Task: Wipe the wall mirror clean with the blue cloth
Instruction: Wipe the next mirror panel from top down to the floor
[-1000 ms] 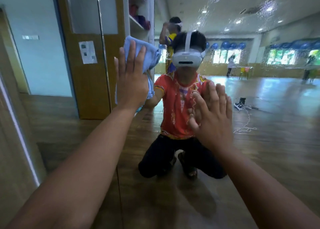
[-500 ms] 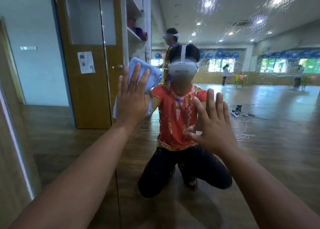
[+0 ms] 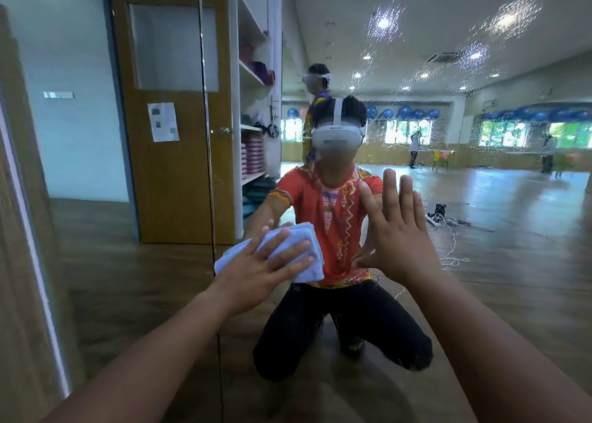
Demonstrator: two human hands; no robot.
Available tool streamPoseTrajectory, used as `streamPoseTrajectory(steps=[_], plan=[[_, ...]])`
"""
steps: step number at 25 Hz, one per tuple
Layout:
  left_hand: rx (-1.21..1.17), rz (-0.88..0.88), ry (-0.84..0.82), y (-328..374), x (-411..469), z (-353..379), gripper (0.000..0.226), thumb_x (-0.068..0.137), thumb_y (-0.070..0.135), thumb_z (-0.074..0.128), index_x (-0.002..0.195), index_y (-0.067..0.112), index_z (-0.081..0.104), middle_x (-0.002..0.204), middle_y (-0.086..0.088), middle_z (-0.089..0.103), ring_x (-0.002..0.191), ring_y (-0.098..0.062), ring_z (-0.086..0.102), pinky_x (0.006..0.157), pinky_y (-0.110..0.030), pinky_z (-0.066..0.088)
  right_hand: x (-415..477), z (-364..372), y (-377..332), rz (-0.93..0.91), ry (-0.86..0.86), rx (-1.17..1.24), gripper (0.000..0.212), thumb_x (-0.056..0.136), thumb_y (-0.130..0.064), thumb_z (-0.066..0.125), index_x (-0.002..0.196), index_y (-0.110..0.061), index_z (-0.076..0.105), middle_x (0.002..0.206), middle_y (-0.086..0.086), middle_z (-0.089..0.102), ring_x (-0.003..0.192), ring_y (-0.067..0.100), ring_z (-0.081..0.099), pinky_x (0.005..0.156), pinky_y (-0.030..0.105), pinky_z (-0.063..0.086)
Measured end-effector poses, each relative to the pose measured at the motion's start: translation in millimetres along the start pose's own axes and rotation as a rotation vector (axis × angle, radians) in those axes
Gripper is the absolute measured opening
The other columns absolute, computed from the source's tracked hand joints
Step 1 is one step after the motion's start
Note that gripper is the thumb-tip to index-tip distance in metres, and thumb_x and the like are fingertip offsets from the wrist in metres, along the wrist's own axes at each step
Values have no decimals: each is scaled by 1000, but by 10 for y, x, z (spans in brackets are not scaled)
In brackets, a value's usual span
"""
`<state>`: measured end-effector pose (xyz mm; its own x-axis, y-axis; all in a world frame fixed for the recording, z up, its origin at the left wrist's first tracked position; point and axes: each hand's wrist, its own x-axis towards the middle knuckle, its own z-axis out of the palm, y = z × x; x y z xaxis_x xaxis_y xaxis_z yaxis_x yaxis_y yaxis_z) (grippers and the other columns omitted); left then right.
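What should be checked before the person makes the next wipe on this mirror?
1. The blue cloth lies folded and flat against the mirror: ok.
2. The left hand presses the cloth with straight, spread fingers: ok.
3. The right hand is open and apart from the cloth, out of its path: ok.
4. The right hand touches the glass for support: cannot tell.
5. The glass is clean: not ok, specks glitter at upper right, well above the cloth.
6. The cloth is clean enough to use: cannot tell.
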<state>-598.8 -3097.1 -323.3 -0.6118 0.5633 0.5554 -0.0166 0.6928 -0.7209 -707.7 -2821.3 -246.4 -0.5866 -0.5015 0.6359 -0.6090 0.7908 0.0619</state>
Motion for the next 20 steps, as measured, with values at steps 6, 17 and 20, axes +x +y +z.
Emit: streamPoseTrajectory(steps=[6,17,20], plan=[[-78,-516,110,-849,402,-465,88,88,6,59,160,25,14,169,-4,1,154,-37,-3,123,-56,3,-9,-16,-29,6,-28,2,151,58,-59,89,156,-35,-23,159,8,-43,144,30,-44,119,43,-28],[-146,-227,277,-267,947,-215,55,101,28,52,153,25,37,164,-4,27,152,-35,15,123,-55,16,8,58,9,30,54,22,154,49,-58,92,160,-37,-13,166,7,-29,150,28,-34,122,41,-22],[-68,61,144,-237,281,35,48,106,11,38,152,25,40,162,-3,32,150,-35,23,116,-61,29,-3,29,1,15,26,-5,152,54,-57,90,158,-35,-18,163,5,-36,148,28,-38,123,44,-20]])
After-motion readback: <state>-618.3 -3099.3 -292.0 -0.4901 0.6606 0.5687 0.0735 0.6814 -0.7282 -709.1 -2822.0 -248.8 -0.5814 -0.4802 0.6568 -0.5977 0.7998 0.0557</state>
